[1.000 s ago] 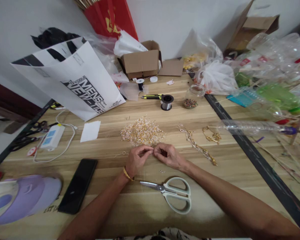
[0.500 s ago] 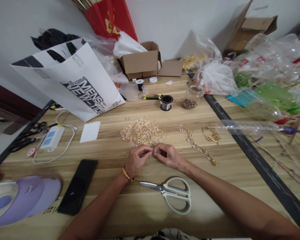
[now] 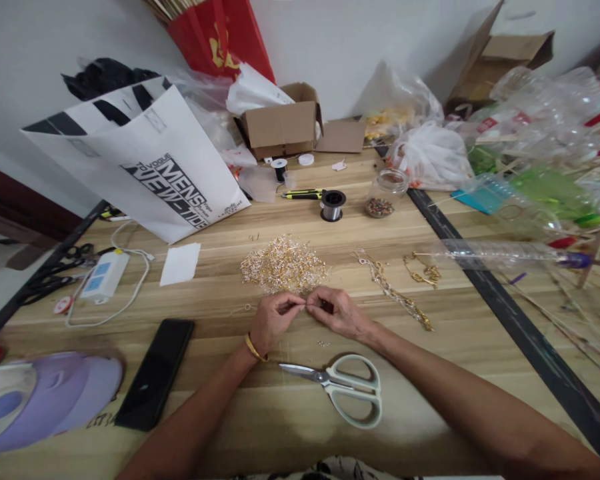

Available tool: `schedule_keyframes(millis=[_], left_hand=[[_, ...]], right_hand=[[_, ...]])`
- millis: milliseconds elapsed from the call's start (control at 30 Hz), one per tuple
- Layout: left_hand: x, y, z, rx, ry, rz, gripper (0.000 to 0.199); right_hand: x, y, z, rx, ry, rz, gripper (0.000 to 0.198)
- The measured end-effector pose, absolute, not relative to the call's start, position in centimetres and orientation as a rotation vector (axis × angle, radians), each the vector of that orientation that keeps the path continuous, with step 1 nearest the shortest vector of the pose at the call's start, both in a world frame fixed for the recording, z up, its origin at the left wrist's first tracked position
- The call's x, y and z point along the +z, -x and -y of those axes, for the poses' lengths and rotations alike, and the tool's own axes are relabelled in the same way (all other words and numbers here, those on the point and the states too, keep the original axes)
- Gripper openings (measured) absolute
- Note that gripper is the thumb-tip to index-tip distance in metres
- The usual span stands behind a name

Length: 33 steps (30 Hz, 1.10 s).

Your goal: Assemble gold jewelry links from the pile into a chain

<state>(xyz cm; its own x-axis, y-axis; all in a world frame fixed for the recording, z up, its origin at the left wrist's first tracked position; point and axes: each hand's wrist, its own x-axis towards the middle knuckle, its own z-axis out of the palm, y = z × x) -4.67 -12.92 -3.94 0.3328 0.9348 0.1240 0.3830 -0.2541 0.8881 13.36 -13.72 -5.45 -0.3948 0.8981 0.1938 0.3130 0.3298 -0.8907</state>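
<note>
From here I see the left hand (image 3: pixel 274 317) and right hand (image 3: pixel 339 312) nearly meeting, thumb and finger of each in a narrow pinch; whatever lies between is too small for me to tell, its direction too. Just beyond them on the table (image 3: pixel 220 393), the heap of gold and silvery beads (image 3: pixel 283 261) spreads longest from side to side. Nearer the person, scissors (image 3: pixel 322 377) point their blades left.
</note>
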Motion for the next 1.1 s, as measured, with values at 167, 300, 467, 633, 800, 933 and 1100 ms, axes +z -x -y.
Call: schedule_keyframes(millis=[167,300,467,633,800,933,1100], left_hand=[[-3.8,4.7,12.8,0.844,-1.894,-1.173,0.009],[-3.5,4.7,12.8,0.843,-1.974,-1.163,0.01],[-3.3,4.8,12.7,0.867,-1.982,-1.14,0.01],[-3.2,5.0,12.6,0.878,-1.995,-1.126,0.01],[-3.1,5.1,12.5,0.801,-2.075,-1.088,0.009],[-3.0,5.3,12.4,0.764,-2.145,-1.084,0.008],[-2.9,5.6,12.4,0.768,-2.233,-1.1,0.008]], right_hand=[[-5.3,-13.3,13.7,1.049,1.074,1.869,0.008],[-5.3,-13.3,13.7,1.068,1.077,1.841,0.008],[-5.6,-13.5,13.6,1.14,1.06,1.768,0.014],[-5.5,-13.6,13.5,1.189,1.018,1.712,0.024],[-5.6,-13.7,13.4,1.256,1.007,1.618,0.031],[-6.2,-13.5,13.4,1.292,0.971,1.523,0.034],[-6.4,-13.6,13.3,1.287,0.969,1.488,0.035]])
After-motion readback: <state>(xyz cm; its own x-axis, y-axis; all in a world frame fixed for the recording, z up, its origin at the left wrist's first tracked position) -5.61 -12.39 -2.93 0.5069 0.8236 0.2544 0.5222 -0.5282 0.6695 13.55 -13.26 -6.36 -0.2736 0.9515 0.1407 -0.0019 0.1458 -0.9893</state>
